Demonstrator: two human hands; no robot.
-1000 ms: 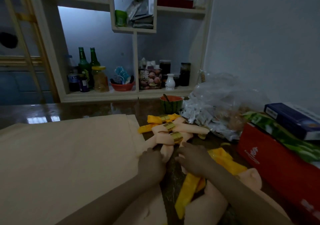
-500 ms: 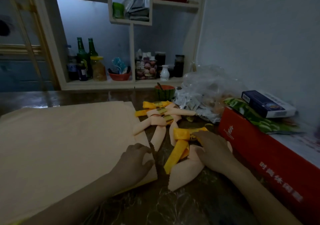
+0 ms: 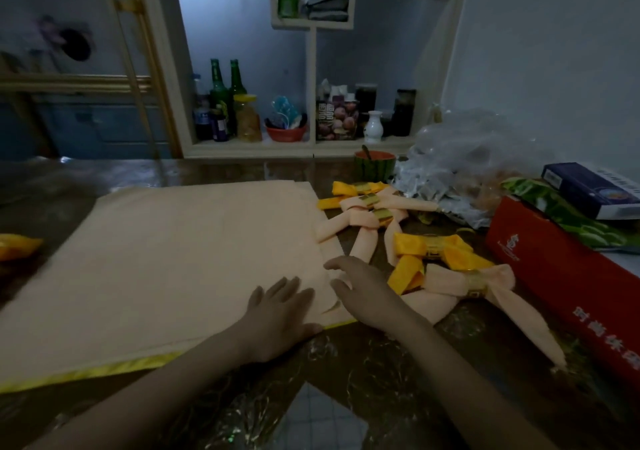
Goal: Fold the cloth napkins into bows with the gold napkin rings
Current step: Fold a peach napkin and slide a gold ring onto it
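**Ana:** How many bows are made?

**Ben:** I count about five. They lie in a bunch on the dark surface (image 3: 346, 363), to the right of the pile. A yellow bow (image 3: 412, 245) and a peach bow (image 3: 446, 280) are nearest. Each has a gold ring (image 3: 477, 285) round its middle. The other bows (image 3: 363, 217) sit behind them.

**Ana:** What is left to do?

**Ben:** A lot, I think. A big pile of flat napkins (image 3: 173, 259) waits. It is peach on top, and a yellow edge peeps out underneath. None of these are folded yet.

**Ana:** What are the hands doing?

**Ben:** The left hand (image 3: 282, 311) lies flat on the near corner of the pile. Its fingers are straight and spread, and it holds nothing. The right hand (image 3: 363, 293) is just beside it, at the pile's edge. Its fingers are loose and a bit bent, and I can't see them grasping anything.

**Ana:** So what comes next?

**Ben:** My guess is the top napkin gets picked up. I can't spot any spare rings, but it is dark.
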